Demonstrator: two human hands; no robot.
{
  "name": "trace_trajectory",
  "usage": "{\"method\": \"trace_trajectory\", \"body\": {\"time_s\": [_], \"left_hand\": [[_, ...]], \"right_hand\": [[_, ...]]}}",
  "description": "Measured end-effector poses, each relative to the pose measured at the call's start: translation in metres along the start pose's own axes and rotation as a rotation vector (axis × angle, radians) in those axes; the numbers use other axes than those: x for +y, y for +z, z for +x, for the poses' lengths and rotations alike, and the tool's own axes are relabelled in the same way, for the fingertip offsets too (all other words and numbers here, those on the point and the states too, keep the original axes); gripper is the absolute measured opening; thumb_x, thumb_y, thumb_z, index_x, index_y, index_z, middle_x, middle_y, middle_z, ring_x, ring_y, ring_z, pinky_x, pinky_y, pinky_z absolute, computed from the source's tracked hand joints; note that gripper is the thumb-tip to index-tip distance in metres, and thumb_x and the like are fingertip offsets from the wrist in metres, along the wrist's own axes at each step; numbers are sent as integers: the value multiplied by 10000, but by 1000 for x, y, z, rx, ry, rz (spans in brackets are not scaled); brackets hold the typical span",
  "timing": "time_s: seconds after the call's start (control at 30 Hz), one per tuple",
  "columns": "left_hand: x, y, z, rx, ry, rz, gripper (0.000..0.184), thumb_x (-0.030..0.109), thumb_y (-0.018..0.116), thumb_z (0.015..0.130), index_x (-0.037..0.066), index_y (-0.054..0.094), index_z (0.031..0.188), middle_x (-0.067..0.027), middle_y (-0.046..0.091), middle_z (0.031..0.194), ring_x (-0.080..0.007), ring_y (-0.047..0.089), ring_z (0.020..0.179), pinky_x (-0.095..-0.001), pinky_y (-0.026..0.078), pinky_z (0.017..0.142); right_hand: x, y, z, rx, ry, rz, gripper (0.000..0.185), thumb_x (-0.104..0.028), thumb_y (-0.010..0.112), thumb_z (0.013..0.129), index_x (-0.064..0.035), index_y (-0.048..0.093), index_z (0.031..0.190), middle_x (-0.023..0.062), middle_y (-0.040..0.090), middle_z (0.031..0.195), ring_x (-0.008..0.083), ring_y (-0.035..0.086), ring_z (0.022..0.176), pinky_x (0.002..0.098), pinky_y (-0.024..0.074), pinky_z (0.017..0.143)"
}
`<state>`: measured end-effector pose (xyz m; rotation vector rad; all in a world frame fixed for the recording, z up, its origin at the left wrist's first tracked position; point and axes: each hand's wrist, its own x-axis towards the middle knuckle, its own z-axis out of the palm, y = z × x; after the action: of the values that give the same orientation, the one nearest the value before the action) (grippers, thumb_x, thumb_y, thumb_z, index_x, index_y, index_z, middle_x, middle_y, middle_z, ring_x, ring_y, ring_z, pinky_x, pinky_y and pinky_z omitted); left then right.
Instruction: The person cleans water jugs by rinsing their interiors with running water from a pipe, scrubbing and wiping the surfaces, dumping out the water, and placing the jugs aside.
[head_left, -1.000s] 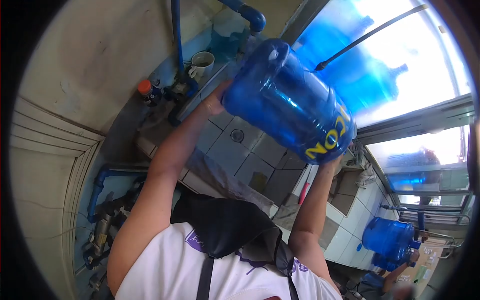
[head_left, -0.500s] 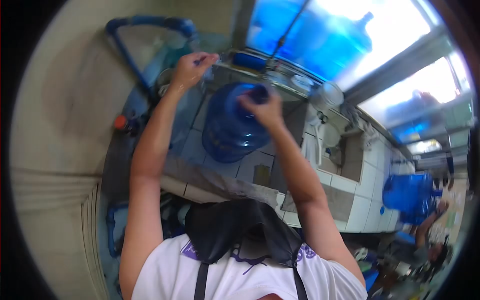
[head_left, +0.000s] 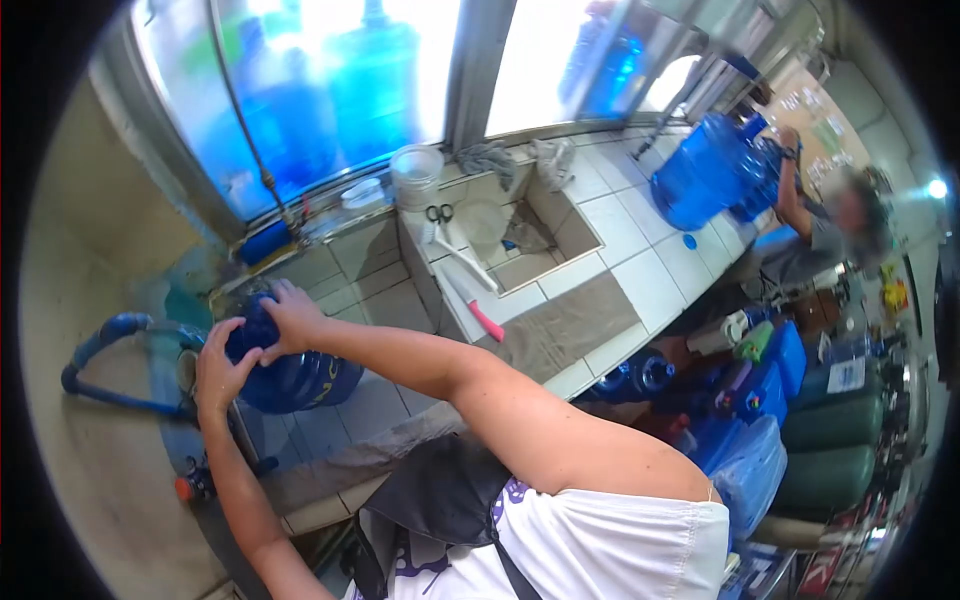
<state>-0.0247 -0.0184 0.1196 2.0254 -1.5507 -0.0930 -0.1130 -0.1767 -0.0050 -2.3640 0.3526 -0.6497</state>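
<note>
A translucent blue water jug (head_left: 310,385) stands at the left on the tiled counter, yellow lettering on its side. Around its neck, my left hand (head_left: 222,368) curves from the near left side, thumb and fingers bent. My right hand (head_left: 292,322) grips the same neck from the right, its fingers over the top. The two thumbs nearly meet in front of the neck. Whether a cap is on the mouth is hidden by my fingers.
Blue pipe (head_left: 105,345) bends along the left wall. A tiled basin (head_left: 550,265) holds a cloth; scissors (head_left: 440,213), a white brush (head_left: 465,262) and a bucket (head_left: 416,175) sit beside it. At right, a co-worker (head_left: 825,225) handles another blue jug (head_left: 700,180).
The view has swung to the right. My left hand, raised beside the jug before, has come onto the jug's neck. My right hand is still at the neck.
</note>
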Motion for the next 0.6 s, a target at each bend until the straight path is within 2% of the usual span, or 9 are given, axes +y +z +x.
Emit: {"method": "trace_trajectory", "body": {"time_s": [0.03,0.1,0.17,0.2,0.3,0.33,0.43,0.53,0.6], "left_hand": [[2,-1,1,-46,-33,-8,444,108,756,713,43,609,1127,-136,650,1083,-294,621,1017,-358,475,899],[-14,3,3,-52,-33,-74,445,95,758,705,46,602,1119,-121,643,1045,-273,617,987,-347,474,885],[-37,5,9,-60,-135,-156,438,66,753,701,50,599,1110,-91,629,991,-207,593,943,-324,466,862],[-50,5,9,-72,-103,-157,438,66,753,701,50,599,1110,-91,629,991,-207,593,943,-324,466,862],[-93,6,11,99,-212,-136,407,97,759,735,40,594,1103,-87,619,977,-195,581,911,-322,466,842],[-104,8,12,118,-285,-163,399,119,767,750,37,594,1101,-84,612,970,-188,572,900,-322,466,834],[-120,15,13,187,-277,-132,406,191,780,782,30,594,1105,-84,603,960,-191,560,869,-323,466,819],[-120,28,19,276,-225,-81,426,241,786,793,24,593,1104,-86,601,957,-201,554,860,-320,463,819],[-137,38,26,300,-215,-75,426,248,782,799,20,593,1105,-91,606,967,-209,559,866,-323,462,826]], "right_hand": [[15,-3,-17,111,-37,-86,993,-645,818,509,-34,533,1239,262,462,1332,475,414,1242,532,374,1012],[40,-34,-52,-92,41,75,986,-678,784,550,-16,532,1236,249,486,1315,441,461,1218,498,426,963],[53,-68,-102,-261,239,-1,945,-719,733,602,-8,575,1205,249,567,1206,415,554,1113,470,479,885],[65,-74,-126,-311,281,-31,914,-728,715,620,-13,604,1179,251,593,1161,411,581,1067,467,489,867],[90,-90,-187,-441,371,-60,831,-717,695,656,-22,668,1110,240,655,1055,395,627,994,461,501,852],[95,-90,-199,-413,391,-60,831,-717,695,656,-22,668,1110,240,655,1055,395,627,994,461,501,852],[101,-86,-223,-436,413,-12,815,-700,698,663,-12,670,1098,231,663,1055,383,632,995,455,499,862],[97,-78,-232,-366,456,7,794,-689,695,677,0,676,1071,228,677,976,386,646,931,449,509,818],[102,-67,-243,-241,424,84,735,-669,688,699,14,703,970,230,679,899,383,656,859,447,519,754]]}}
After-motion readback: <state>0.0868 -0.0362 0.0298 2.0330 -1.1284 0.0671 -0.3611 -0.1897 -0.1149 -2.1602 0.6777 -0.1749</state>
